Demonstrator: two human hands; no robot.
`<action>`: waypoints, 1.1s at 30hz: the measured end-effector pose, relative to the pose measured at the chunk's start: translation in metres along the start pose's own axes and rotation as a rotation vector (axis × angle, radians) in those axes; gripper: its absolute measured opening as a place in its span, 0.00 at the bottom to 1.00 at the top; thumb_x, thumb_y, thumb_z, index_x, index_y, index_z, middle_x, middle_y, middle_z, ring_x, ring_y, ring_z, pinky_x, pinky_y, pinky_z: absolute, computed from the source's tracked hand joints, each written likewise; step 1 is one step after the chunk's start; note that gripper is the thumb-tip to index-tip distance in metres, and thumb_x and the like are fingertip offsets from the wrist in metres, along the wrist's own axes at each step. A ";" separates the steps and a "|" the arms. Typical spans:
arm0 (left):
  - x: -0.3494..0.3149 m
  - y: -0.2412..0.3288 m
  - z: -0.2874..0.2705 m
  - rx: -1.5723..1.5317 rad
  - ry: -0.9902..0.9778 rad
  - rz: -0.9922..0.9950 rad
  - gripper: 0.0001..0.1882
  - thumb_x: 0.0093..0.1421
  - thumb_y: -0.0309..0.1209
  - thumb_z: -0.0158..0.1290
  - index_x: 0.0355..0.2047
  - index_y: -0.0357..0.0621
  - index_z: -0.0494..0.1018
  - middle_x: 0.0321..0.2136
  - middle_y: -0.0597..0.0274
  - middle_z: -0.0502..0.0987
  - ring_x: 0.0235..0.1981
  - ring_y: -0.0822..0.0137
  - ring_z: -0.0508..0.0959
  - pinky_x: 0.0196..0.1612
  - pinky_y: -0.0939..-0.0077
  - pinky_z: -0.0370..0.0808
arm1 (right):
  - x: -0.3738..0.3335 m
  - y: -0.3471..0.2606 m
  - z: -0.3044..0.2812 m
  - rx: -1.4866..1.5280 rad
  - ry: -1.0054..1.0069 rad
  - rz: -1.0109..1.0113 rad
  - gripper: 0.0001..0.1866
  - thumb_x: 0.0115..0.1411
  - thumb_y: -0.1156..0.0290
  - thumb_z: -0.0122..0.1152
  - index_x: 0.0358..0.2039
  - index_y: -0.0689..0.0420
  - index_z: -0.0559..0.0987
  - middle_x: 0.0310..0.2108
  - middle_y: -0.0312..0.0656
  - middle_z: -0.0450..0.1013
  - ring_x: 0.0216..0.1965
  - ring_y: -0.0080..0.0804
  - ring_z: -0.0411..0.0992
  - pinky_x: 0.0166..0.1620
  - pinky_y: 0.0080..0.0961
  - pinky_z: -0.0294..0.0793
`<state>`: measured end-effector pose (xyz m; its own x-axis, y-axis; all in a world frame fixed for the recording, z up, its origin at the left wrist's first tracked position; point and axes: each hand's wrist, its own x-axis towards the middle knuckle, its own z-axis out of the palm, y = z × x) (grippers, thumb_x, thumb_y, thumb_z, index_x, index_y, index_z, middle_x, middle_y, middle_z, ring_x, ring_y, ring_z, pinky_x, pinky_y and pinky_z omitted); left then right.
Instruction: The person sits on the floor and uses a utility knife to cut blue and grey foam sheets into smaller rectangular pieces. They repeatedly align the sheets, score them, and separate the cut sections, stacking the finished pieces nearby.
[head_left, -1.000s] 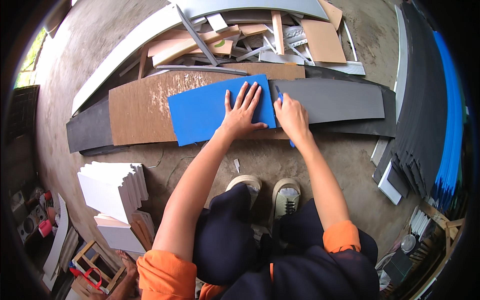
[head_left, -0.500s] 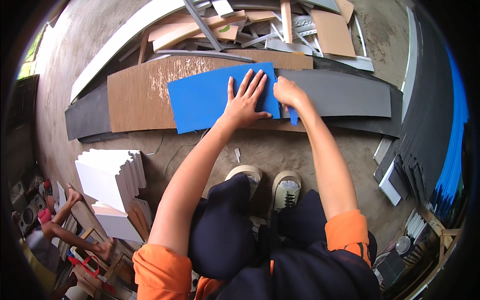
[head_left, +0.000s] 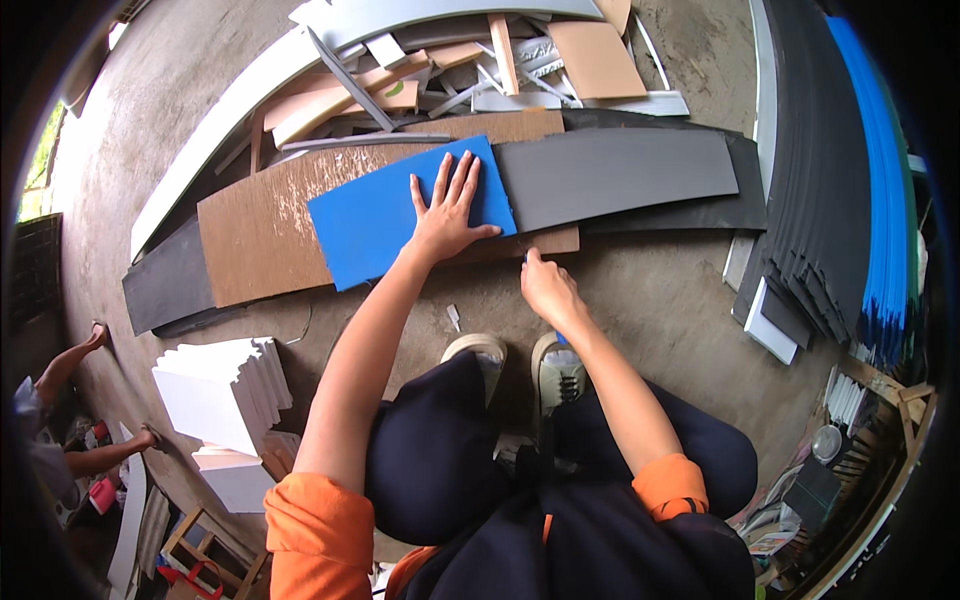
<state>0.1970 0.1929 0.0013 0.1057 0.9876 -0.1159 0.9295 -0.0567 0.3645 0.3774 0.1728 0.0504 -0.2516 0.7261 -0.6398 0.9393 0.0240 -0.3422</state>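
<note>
A blue rectangular board (head_left: 365, 225) lies slightly tilted across a brown, worn wooden board (head_left: 262, 235) and the left end of a grey sheet (head_left: 625, 178). Flat on the blue board's right part rests my left hand (head_left: 443, 212), fingers spread. My right hand (head_left: 552, 292) is closed, below the blue board's lower right corner and apart from it. A speck of blue shows at its fingertips, and another small blue bit (head_left: 561, 339) appears beneath the wrist by my shoe. What the fist holds is mostly hidden.
Wood and white offcuts (head_left: 480, 75) pile up beyond the boards. White boards (head_left: 205, 390) are stacked at left. Long dark sheets (head_left: 810, 200) and blue ones (head_left: 885, 220) line the right side. Another person's bare legs (head_left: 75, 365) show at far left.
My right hand has moved from the blue board's right edge down toward me, clear of the boards. The left hand still presses the board. The whole view has shifted and turned.
</note>
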 end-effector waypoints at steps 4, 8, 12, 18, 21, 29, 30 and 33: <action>-0.003 -0.002 -0.002 -0.001 0.027 0.001 0.55 0.40 0.60 0.53 0.62 0.49 0.39 0.63 0.65 0.38 0.64 0.62 0.34 0.55 0.36 0.27 | 0.006 -0.009 -0.034 -0.020 0.089 -0.044 0.14 0.58 0.64 0.40 0.35 0.63 0.68 0.28 0.62 0.71 0.35 0.59 0.70 0.41 0.48 0.68; -0.002 -0.002 -0.004 -0.009 0.007 0.004 0.54 0.41 0.60 0.52 0.61 0.50 0.40 0.63 0.66 0.38 0.64 0.62 0.34 0.55 0.36 0.27 | 0.064 -0.041 -0.065 -0.015 0.258 -0.136 0.15 0.59 0.63 0.41 0.36 0.63 0.68 0.28 0.60 0.71 0.34 0.58 0.70 0.39 0.48 0.69; -0.004 -0.001 -0.005 -0.016 -0.002 0.014 0.51 0.44 0.59 0.50 0.61 0.50 0.40 0.63 0.67 0.38 0.64 0.62 0.35 0.55 0.36 0.28 | 0.110 -0.052 -0.057 -0.045 0.274 -0.199 0.16 0.59 0.63 0.39 0.38 0.63 0.67 0.29 0.62 0.71 0.33 0.60 0.69 0.38 0.48 0.68; -0.005 -0.002 -0.004 -0.023 0.008 -0.006 0.49 0.46 0.58 0.49 0.61 0.51 0.40 0.63 0.69 0.38 0.64 0.63 0.34 0.56 0.36 0.28 | 0.133 -0.061 -0.069 0.102 -0.109 -0.066 0.17 0.57 0.67 0.37 0.38 0.70 0.66 0.18 0.55 0.71 0.12 0.40 0.70 0.20 0.34 0.71; -0.003 0.001 -0.004 -0.025 0.007 -0.011 0.50 0.45 0.58 0.50 0.61 0.52 0.39 0.63 0.70 0.38 0.64 0.64 0.34 0.56 0.36 0.28 | 0.133 -0.061 -0.076 0.019 -0.293 -0.014 0.16 0.55 0.70 0.36 0.37 0.70 0.66 0.15 0.52 0.70 0.12 0.38 0.69 0.18 0.34 0.70; -0.002 0.003 0.000 0.010 0.032 -0.037 0.51 0.44 0.59 0.50 0.62 0.54 0.40 0.63 0.70 0.38 0.64 0.63 0.33 0.53 0.31 0.28 | 0.064 -0.034 -0.043 0.084 -0.199 0.080 0.16 0.56 0.71 0.36 0.39 0.69 0.65 0.23 0.56 0.72 0.16 0.39 0.71 0.21 0.35 0.71; -0.001 0.002 0.001 0.006 0.035 -0.035 0.51 0.44 0.59 0.50 0.62 0.55 0.39 0.63 0.70 0.37 0.64 0.63 0.33 0.53 0.30 0.27 | 0.057 -0.033 -0.038 0.069 -0.199 0.106 0.16 0.56 0.72 0.37 0.41 0.68 0.65 0.27 0.56 0.71 0.22 0.41 0.72 0.27 0.36 0.71; 0.000 0.002 0.000 0.017 -0.018 -0.054 0.51 0.45 0.60 0.49 0.62 0.55 0.37 0.63 0.71 0.36 0.63 0.63 0.33 0.53 0.30 0.27 | 0.042 -0.018 -0.016 0.004 -0.122 0.105 0.17 0.55 0.73 0.37 0.45 0.65 0.65 0.38 0.59 0.70 0.41 0.51 0.70 0.45 0.43 0.69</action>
<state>0.1992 0.1923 0.0018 0.0614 0.9866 -0.1514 0.9397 -0.0060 0.3419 0.3534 0.2139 0.0410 -0.1791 0.6360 -0.7506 0.9610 -0.0503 -0.2719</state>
